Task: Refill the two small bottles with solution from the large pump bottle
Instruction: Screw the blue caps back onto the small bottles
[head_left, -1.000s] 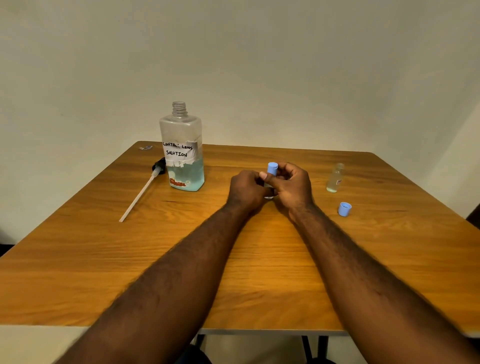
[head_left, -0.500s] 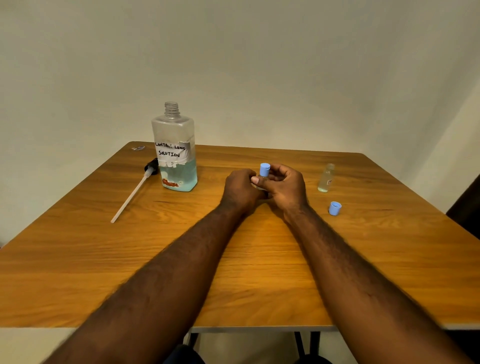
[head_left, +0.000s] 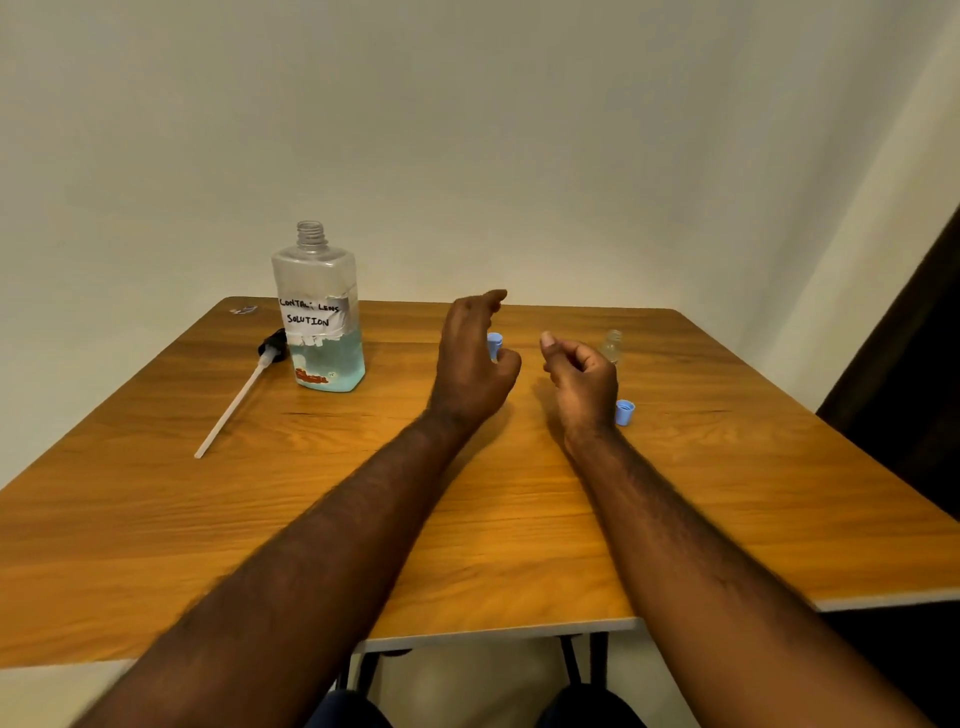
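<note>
Change: half a second ago both hands were pressed together around a capped small bottle (head_left: 494, 347); now they have parted and lifted off it.
Left hand (head_left: 475, 358): raised, fingers loosely spread and curved, holding nothing; the capped small bottle stands just behind its thumb, only the blue cap clearly showing.
Right hand (head_left: 584, 382): loosely curled, thumb up, apart from the left hand; I see nothing in it, though the palm side is hidden.
Meaning for the task: my reading is that one small bottle is now closed and set down, so that one looks finished, and the other comes next.
Second small bottle (head_left: 612, 347): uncapped, clear, upright just beyond the right hand's knuckles; how full it is I cannot tell.
Loose blue cap (head_left: 625, 413): on the counter (head_left: 727, 467) just to the outer side of the right wrist, lying open.
Large pump bottle (head_left: 321, 317): well to the outer side of the left hand, upright, neck open, pale blue solution filling roughly the lower third, handwritten label.
Pump (head_left: 244, 395): unscrewed, lying flat beyond the large bottle from the left hand, black head beside that bottle's base, white tube pointing toward the person.
Count: one large bottle, two small bottles, two blue caps (one on, one loose), one pump, two hands.
</note>
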